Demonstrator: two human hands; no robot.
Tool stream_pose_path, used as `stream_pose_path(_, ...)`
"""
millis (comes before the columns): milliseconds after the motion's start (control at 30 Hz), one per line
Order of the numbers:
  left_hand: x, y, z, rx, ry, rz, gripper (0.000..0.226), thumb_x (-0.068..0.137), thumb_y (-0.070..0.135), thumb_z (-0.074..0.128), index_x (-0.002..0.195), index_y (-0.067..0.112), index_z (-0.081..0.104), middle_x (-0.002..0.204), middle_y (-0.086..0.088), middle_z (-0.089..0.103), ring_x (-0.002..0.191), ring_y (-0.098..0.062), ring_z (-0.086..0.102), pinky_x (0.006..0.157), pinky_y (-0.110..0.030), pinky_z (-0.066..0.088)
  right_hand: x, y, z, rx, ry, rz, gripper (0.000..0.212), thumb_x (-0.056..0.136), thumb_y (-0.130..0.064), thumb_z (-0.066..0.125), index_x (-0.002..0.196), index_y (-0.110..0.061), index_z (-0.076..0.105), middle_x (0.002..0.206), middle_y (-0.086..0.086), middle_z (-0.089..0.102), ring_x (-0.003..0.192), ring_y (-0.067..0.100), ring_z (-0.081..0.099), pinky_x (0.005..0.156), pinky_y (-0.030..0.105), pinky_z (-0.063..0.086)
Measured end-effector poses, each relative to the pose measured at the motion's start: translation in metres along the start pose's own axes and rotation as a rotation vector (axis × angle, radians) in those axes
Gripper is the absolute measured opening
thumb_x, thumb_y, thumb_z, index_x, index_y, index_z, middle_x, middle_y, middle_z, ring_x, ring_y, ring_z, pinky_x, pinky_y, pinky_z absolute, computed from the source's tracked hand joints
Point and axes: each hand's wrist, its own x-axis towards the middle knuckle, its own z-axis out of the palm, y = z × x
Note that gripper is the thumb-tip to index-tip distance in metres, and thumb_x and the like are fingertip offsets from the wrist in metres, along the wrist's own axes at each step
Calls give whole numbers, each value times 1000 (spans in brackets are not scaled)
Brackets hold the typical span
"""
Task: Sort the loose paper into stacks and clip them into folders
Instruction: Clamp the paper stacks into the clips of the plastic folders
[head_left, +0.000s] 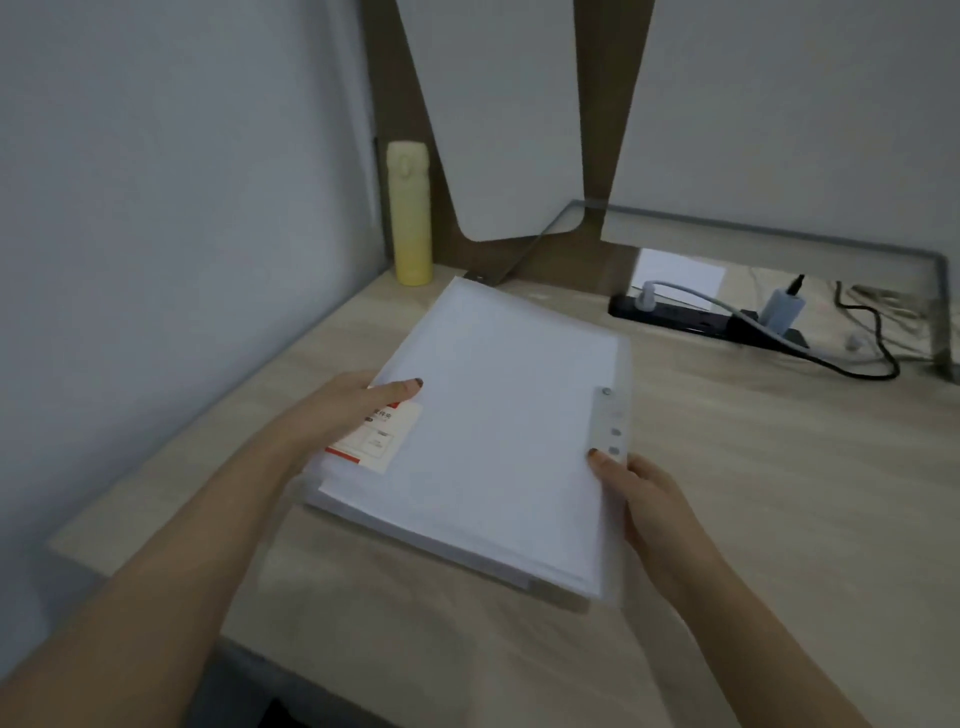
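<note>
Clear folder (625, 364) holding a stack of white paper (493, 415), at the middle of the tabletop (779, 519), turned with its far corner toward the yellow bottle (410, 213) at the far left. Left grip (332, 410) pinching the folder's left edge, thumb on top over the far end of a red-and-white label (374, 441). Right grip (649, 504) pinching the right edge, thumb on the top sheet just beside the grey clip strip (610, 421). Resting or lifted: cannot tell. Far right, black power strip (701, 317) with chargers plugged in.
</note>
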Motion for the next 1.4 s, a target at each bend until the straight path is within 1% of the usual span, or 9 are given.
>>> stream_pose_path(200,24,-30,-5,-2,-71,-58,21,87,42,59,91,24,68,79,1,74,57,-9,66,50,-17,50,12,14,22,-150,80,14,24,91,-24,54,100,-3,60,95,8,67,72,13,61,52,21,45)
stream_pose_path(300,30,-41,-5,-27,-52,2,9,89,35,57,95,33,64,79,13,74,69,-8,68,60,-22,50,19,15,24,-328,157,-37,31,90,-31,54,103,-3,55,99,9,62,74,14,56,57,26,39)
stream_pose_path(400,33,-48,-3,-46,-58,42,21,91,32,55,109,41,61,100,13,72,89,-13,69,74,-26,50,21,16,27,-421,218,-69,41,89,-29,55,120,-4,46,107,6,52,83,14,53,66,24,43)
stream_pose_path(500,30,-53,2,-113,-41,60,39,93,31,53,130,41,49,120,16,62,97,-3,63,73,-20,46,22,24,22,-489,236,-95,64,86,-32,58,139,-5,33,136,11,34,116,26,47,96,32,39)
stream_pose_path(600,27,-58,11,-154,4,54,48,94,30,51,139,40,37,125,21,48,93,11,52,69,-13,40,14,32,20,-375,168,-109,47,83,-29,58,125,-11,48,134,8,45,117,23,49,94,33,40)
stream_pose_path(767,25,-58,21,-153,15,59,45,95,29,48,138,39,38,114,21,57,90,6,57,65,-12,42,-2,41,25,-316,225,-174,55,85,-24,54,137,-12,37,136,1,46,127,20,44,109,40,33)
stream_pose_path(867,28,-54,18,-129,23,53,42,96,26,48,135,38,43,104,17,62,88,-6,61,68,-19,46,1,39,28,-328,219,-193,56,91,-13,52,142,-10,29,141,0,39,130,16,37,106,28,28)
stream_pose_path(1133,59,-42,11,-118,24,44,38,96,21,47,131,36,46,108,2,64,83,-12,61,68,-23,47,37,28,36,-341,219,-214,55,90,-12,52,141,-11,31,142,3,42,129,18,40,111,38,32)
stream_pose_path(1400,129,-26,-1,-79,36,49,40,97,22,45,135,35,43,114,-1,63,84,-12,61,67,-23,46,106,16,49,-369,234,-247,58,93,-14,49,145,-10,22,149,4,31,135,17,30,96,13,19)
